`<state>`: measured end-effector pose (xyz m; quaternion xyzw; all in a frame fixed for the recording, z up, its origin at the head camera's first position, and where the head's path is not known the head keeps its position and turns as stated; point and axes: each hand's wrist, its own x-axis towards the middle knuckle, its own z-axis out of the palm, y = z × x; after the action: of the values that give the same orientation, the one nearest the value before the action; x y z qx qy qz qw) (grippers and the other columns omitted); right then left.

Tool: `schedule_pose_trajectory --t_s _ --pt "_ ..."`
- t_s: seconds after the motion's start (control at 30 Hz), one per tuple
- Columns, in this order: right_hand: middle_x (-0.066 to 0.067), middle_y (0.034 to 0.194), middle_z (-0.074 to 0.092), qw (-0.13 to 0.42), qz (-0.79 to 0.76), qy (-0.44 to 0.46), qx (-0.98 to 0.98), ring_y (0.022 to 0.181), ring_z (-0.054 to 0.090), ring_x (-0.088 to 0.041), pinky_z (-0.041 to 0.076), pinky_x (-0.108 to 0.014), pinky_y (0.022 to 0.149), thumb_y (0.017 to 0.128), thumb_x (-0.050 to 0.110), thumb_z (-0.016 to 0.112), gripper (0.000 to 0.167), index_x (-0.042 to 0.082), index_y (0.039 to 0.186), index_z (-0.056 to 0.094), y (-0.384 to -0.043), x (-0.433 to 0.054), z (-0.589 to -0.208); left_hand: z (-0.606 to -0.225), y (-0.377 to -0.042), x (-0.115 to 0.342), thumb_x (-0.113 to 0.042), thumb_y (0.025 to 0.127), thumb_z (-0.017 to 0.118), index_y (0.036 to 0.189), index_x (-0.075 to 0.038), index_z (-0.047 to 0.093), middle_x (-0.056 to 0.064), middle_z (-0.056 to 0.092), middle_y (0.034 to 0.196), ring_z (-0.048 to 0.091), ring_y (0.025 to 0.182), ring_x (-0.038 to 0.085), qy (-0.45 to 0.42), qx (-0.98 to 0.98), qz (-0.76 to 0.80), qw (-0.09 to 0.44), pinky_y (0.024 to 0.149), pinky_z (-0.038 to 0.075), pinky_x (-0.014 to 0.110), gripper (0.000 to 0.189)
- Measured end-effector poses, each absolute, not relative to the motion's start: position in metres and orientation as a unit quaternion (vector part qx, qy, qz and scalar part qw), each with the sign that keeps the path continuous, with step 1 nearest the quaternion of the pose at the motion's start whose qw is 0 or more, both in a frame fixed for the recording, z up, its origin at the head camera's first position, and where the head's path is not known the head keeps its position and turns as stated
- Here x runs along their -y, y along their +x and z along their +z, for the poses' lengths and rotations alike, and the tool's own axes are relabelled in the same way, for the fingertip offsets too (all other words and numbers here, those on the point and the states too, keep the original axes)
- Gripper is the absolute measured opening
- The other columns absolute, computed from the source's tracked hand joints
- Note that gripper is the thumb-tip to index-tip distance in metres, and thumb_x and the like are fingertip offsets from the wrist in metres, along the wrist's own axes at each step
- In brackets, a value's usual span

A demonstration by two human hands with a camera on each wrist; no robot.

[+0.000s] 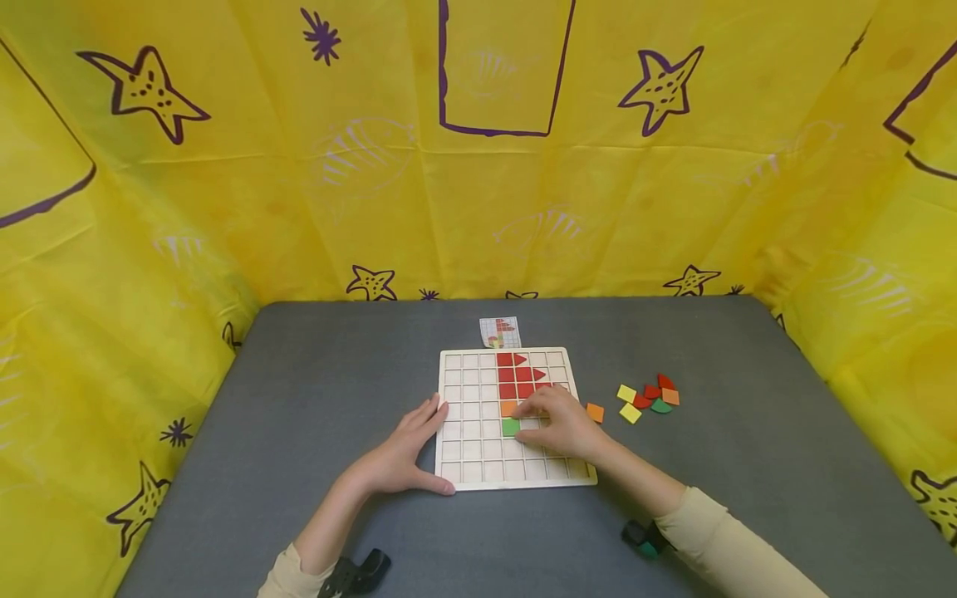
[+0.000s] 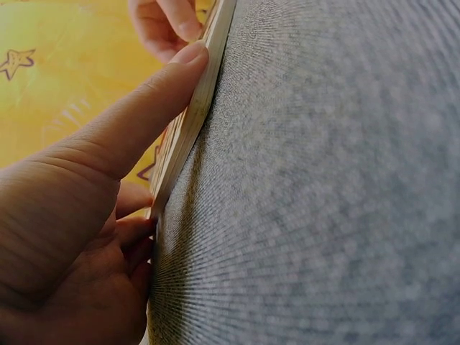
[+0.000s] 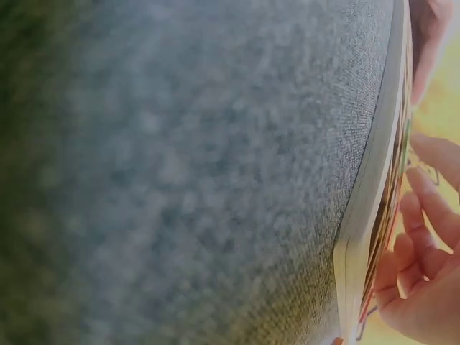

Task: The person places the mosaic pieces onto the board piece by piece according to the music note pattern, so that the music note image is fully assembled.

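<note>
A pale wooden grid board (image 1: pixel 471 465) lies on the table. Along its columns are red squares and triangles (image 1: pixel 507 374), an orange tile (image 1: pixel 508 408) and, just below that, a green tile (image 1: pixel 511 428). My left hand (image 1: pixel 399 453) rests at the board's left side, fingers on the left edge and thumb on the near left corner; the left wrist view shows the thumb (image 2: pixel 154 100) straight along the edge. Over the board, my right hand (image 1: pixel 561 423) has its thumb and index finger apart, tips right at the green and orange tiles. The right wrist view shows its fingers (image 3: pixel 431 208) bent, holding nothing visible.
A small pattern card (image 1: pixel 499 332) lies beyond the board's far edge. Right of the board is a loose orange tile (image 1: pixel 595 413), then a scatter of yellow tiles (image 1: pixel 630 413), red pieces (image 1: pixel 665 382) and a green piece (image 1: pixel 661 406). A yellow patterned curtain (image 1: pixel 478 208) surrounds the grey table (image 1: pixel 321 374).
</note>
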<state>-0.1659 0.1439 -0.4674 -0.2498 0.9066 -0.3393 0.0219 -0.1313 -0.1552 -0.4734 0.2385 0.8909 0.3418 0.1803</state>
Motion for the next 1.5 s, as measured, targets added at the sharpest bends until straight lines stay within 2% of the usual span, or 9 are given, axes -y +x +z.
schedule_pose_trajectory --t_s 0.2,0.43,0.57,0.7,0.97,1.5 --pt "0.008 0.099 0.066 0.052 -0.399 -0.192 -0.895 0.098 0.051 -0.019 0.040 -0.041 0.083 0.079 0.029 0.082 0.023 0.022 0.100 0.075 -0.166 -0.159 -0.464 -0.473 -0.131 0.154 -0.047 0.069 0.086 0.155 -0.003 0.019 0.015 0.004 0.162 0.004 0.147 0.036 0.240 -0.890 0.343 0.180 0.110 0.020 0.059 0.117" --pt "-0.001 0.099 0.064 0.068 -0.445 -0.105 -0.887 0.088 0.049 -0.023 0.041 -0.034 0.070 0.083 0.030 0.079 0.029 0.018 0.109 0.074 -0.166 -0.188 -0.457 -0.473 -0.131 0.154 -0.045 0.069 0.087 0.155 -0.003 0.020 0.016 0.004 0.162 0.005 0.147 0.037 0.240 -0.890 0.343 0.179 0.110 0.020 0.058 0.117" --pt "-0.004 0.101 0.065 0.060 -0.450 -0.083 -0.887 0.090 0.052 -0.022 0.045 -0.032 0.071 0.083 0.030 0.079 0.031 0.015 0.110 0.073 -0.165 -0.207 -0.459 -0.473 -0.131 0.155 -0.045 0.069 0.087 0.155 -0.002 0.020 0.016 0.005 0.162 0.005 0.147 0.037 0.241 -0.890 0.344 0.178 0.110 0.020 0.059 0.117" --pt "-0.001 0.105 0.067 0.034 -0.426 -0.085 -0.900 0.094 0.054 -0.021 0.046 -0.035 0.077 0.082 0.030 0.080 0.030 0.014 0.108 0.074 -0.163 -0.227 -0.463 -0.473 -0.131 0.155 -0.046 0.069 0.087 0.155 -0.002 0.020 0.016 0.004 0.162 0.004 0.147 0.037 0.243 -0.889 0.346 0.177 0.110 0.020 0.058 0.117" --pt "-0.002 0.095 0.068 -0.024 -0.325 -0.120 -0.938 0.093 0.055 -0.025 0.039 -0.043 0.084 0.078 0.024 0.083 0.027 0.010 0.100 0.076 -0.162 -0.252 -0.470 -0.472 -0.131 0.154 -0.046 0.069 0.087 0.155 -0.002 0.019 0.016 0.004 0.162 0.004 0.147 0.037 0.242 -0.889 0.345 0.179 0.110 0.020 0.058 0.117" --pt "0.001 0.085 0.064 -0.022 -0.299 -0.119 -0.946 0.087 0.052 -0.024 0.038 -0.041 0.079 0.075 0.021 0.084 0.022 0.010 0.092 0.077 -0.163 -0.253 -0.473 -0.471 -0.131 0.154 -0.046 0.068 0.087 0.155 -0.003 0.020 0.015 0.004 0.163 0.005 0.147 0.036 0.235 -0.890 0.346 0.181 0.110 0.020 0.059 0.118"
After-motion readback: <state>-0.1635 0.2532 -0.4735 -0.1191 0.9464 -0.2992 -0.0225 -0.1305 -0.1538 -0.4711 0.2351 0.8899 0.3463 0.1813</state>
